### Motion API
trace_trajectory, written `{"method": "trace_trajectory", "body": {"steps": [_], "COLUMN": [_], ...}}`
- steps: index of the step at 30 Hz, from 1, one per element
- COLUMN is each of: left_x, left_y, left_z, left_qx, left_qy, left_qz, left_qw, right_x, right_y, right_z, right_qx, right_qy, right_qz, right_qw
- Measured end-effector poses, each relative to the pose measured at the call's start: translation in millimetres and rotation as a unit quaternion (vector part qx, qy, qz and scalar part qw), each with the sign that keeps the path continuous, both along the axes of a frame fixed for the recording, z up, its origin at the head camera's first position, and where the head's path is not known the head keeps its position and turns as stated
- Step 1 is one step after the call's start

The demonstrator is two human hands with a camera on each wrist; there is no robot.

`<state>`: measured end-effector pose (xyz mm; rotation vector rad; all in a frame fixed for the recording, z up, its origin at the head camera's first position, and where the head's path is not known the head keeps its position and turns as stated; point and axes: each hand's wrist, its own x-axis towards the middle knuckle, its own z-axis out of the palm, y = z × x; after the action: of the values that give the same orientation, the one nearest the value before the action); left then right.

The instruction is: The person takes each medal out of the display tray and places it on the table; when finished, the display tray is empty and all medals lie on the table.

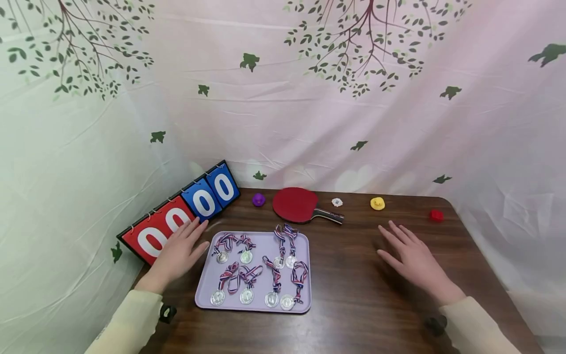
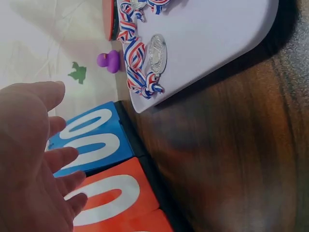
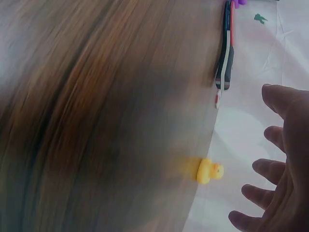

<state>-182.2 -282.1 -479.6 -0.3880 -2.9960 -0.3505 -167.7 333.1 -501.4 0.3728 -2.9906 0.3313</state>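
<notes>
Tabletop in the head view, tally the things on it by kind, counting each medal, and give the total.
Medals: 8
Ducks: 2
Tray: 1
Scoreboard: 1
Table tennis paddle: 1
Red block: 1
Small white item, unclear what: 1
Total: 15

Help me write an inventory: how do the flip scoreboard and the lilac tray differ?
The flip scoreboard stands up; the lilac tray lies flat. The scoreboard is mainly red and blue; the tray is plain lilac. The scoreboard carries number cards; the tray holds eight ribboned medals. Both are rectangular.
</notes>
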Motion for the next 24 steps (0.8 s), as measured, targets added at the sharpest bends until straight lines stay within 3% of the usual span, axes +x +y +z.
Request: {"method": "trace_trajectory", "body": {"steps": [7, 12, 18, 24], "left_x": [3.1, 8.2, 16.0, 25.6], "left_y": [-5, -9, -11, -13], "left_z": [-10.4, -19.0, -36.2, -50.5], "left_qx": [0.059, 0.110, 0.143, 0.206], "left_qy": [-0.037, -0.082, -0.106, -0.139], "left_qz": [0.016, 0.034, 0.049, 0.062], "left_qw": [0.9974, 0.9899, 0.9828, 0.9667], "right_x": [-6.2, -11.3, -14.4, -15.6], "right_y": [-30, -63, -106, -146], "right_z": [-7.9, -13.8, -22.8, -33.1], "right_qx": [-0.038, -0.076, -0.117, -0.141], "right_qy": [-0.005, 0.004, 0.020, 0.008], "right_qz": [0.024, 0.050, 0.081, 0.111], "right_qw": [0.999, 0.996, 0.990, 0.984]}}
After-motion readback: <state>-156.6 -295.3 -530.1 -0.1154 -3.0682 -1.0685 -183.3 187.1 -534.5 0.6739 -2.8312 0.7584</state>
